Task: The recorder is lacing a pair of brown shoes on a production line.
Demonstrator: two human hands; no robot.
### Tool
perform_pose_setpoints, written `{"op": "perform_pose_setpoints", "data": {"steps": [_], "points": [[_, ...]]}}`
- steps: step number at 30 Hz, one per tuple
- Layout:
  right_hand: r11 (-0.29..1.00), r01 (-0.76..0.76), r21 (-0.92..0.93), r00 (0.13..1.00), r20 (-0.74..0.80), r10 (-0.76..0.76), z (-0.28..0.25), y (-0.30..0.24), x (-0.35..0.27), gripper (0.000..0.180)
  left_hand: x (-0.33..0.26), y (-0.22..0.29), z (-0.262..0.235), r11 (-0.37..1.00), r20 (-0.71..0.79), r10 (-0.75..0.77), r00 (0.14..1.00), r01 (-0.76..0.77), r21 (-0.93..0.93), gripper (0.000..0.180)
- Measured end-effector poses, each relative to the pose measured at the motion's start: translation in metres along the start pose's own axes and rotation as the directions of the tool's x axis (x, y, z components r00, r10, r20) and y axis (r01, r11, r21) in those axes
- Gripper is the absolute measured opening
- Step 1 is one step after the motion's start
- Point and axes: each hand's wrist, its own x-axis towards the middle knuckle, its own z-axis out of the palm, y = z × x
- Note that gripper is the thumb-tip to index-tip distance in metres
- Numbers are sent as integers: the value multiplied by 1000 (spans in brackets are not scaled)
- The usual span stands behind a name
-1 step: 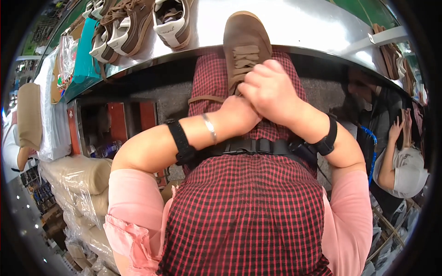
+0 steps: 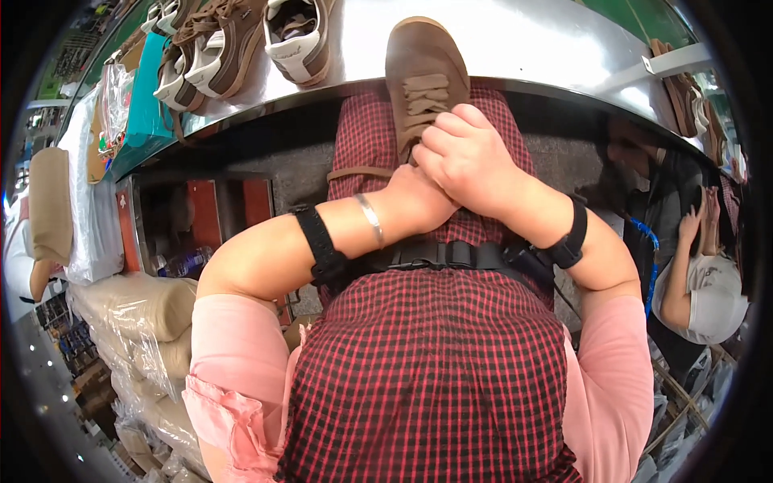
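A brown suede lace-up shoe (image 2: pixel 424 60) lies on the edge of a shiny metal table (image 2: pixel 531 40), toe pointing away from me and heel end over the edge. My right hand (image 2: pixel 471 161) is closed over its laces and back part. My left hand (image 2: pixel 415 201) comes in from the left and grips the heel end beneath the right hand, which mostly covers its fingers. Both wrists wear black bands, and the left also wears a thin metal bangle.
More shoes stand on the table at the back left: a brown and white one (image 2: pixel 298 32) and a brown pair (image 2: pixel 209 48). A teal box (image 2: pixel 145 105) lies at the left edge. Plastic-wrapped rolls (image 2: pixel 137 306) are stacked at my left. Another person (image 2: pixel 700 282) sits at my right.
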Motion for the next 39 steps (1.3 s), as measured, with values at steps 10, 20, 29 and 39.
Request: {"op": "perform_pose_setpoints", "data": {"steps": [10,20,29,39], "points": [[933,-158,324,976,-92,198,4,17,-34,19,-43,28,-69,972,-4,234,972,-234,-23,29],[831,-430,352,855,-139,501,4,13,-36,34,-5,-26,-44,864,-468,428,773,-197,464,32],[912,-397,-104,918,-68,392,19,8,-40,46,-11,-30,-43,875,-494,468,733,-304,377,24],[942,-319,-103,947,-7,320,17,6,-46,56,-21,-31,-42,950,-572,311,759,-226,216,30]]}}
